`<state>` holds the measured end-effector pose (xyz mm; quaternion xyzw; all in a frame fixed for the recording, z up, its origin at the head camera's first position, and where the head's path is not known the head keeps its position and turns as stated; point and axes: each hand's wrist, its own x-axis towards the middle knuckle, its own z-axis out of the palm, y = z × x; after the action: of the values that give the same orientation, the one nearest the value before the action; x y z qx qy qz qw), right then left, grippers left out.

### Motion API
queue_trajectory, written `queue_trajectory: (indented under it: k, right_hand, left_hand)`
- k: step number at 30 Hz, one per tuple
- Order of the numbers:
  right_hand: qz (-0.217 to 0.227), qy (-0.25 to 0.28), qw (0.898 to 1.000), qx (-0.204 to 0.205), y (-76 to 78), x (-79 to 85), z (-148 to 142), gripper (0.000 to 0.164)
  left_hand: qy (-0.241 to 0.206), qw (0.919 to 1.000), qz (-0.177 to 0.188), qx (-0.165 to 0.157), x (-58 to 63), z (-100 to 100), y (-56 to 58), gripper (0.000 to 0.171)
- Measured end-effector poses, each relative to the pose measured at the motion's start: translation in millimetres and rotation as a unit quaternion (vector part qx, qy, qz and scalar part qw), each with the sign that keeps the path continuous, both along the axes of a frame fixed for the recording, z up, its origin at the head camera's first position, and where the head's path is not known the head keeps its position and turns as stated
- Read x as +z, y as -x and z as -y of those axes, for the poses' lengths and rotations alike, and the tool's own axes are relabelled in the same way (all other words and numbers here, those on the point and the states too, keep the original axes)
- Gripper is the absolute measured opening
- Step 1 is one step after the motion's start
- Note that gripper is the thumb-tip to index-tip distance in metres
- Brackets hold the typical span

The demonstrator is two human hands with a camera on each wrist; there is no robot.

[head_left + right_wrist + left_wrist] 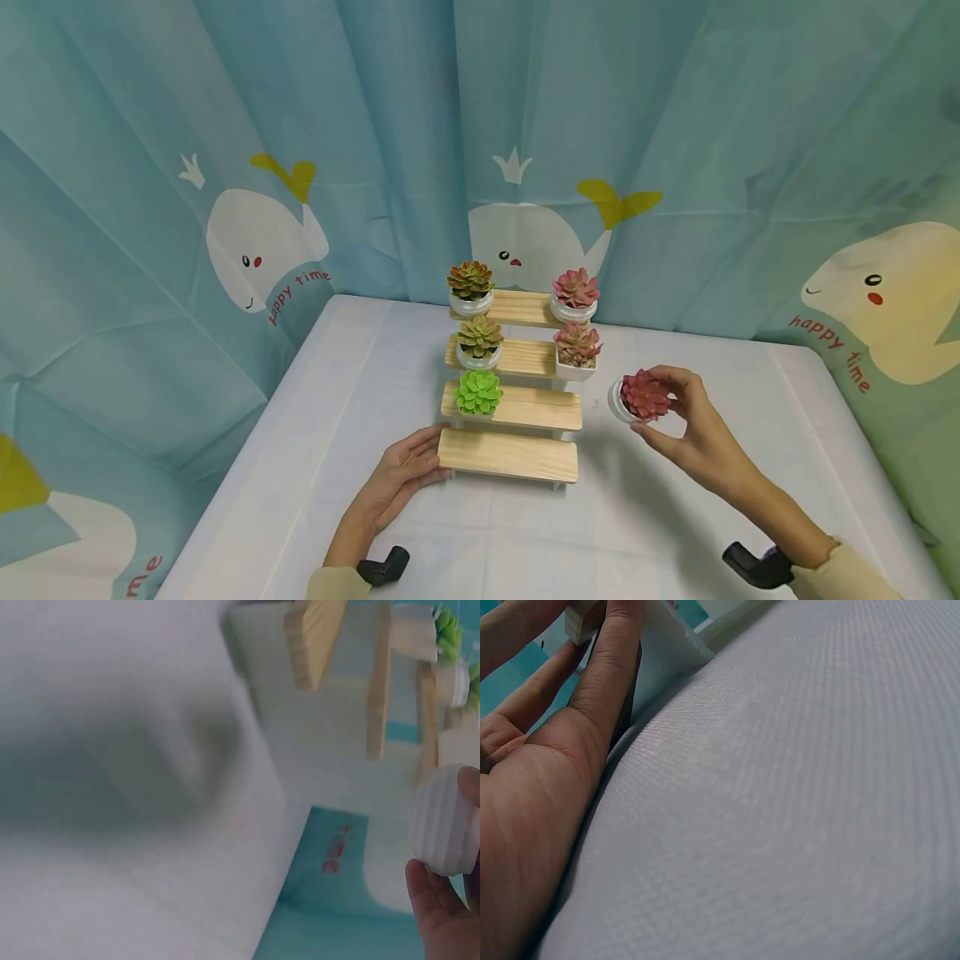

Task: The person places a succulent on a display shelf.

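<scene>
My right hand (697, 433) holds a white ribbed pot with a dark red succulent (647, 395) between thumb and fingers, above the table to the right of a stepped wooden stand (510, 457). The right wrist view shows the white pot (442, 825) from the side, gripped by the fingertips. My left hand (402, 475) rests against the left end of the stand's lowest step, its fingers fairly straight. In the left wrist view those fingers (604, 675) touch the wooden end (583, 621). A bright green succulent (477, 392) sits on the left of the second-lowest step.
On the left of the upper steps stand a brownish-green succulent (470, 281) and a green one (480, 337). Pink succulents (576, 288) in white pots stand on their right ends. The white-covered table (300, 433) meets a blue whale-print curtain (390, 150) behind.
</scene>
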<state>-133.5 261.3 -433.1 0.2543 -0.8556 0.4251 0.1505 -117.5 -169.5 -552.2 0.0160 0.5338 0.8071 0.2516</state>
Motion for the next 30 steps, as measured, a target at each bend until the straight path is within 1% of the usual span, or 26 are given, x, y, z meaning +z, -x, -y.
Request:
queue_trajectory:
  k: [8, 12, 15, 20, 30]
  right_hand:
    - [-0.016, 0.03, 0.998, 0.055, -3.7, 5.3, 19, 0.09]
    - [-0.015, 0.038, 0.997, 0.063, -5.6, 6.0, 30, 0.088]
    - [-0.011, 0.044, 0.998, 0.052, -7.9, 4.5, 39, 0.085]
    - [-0.005, 0.041, 0.999, 0.02, -12.3, -1.7, 53, 0.081]
    - [-0.023, 0.029, 0.999, -0.013, -14.3, -15.8, 72, 0.075]
  left_hand:
    - [0.002, 1.0, 0.001, -0.001, 0.7, 0, 0.5, 0.073]
    - [0.001, 1.0, 0.0, -0.001, 0.7, 0, 0.4, 0.073]
    - [0.002, 1.0, 0.0, -0.002, 0.1, 0, 0.5, 0.072]
    - [0.002, 1.0, -0.001, -0.001, -1.0, 0, -0.1, 0.072]
    - [0.003, 1.0, 0.001, -0.001, -0.7, 1, 0.3, 0.073]
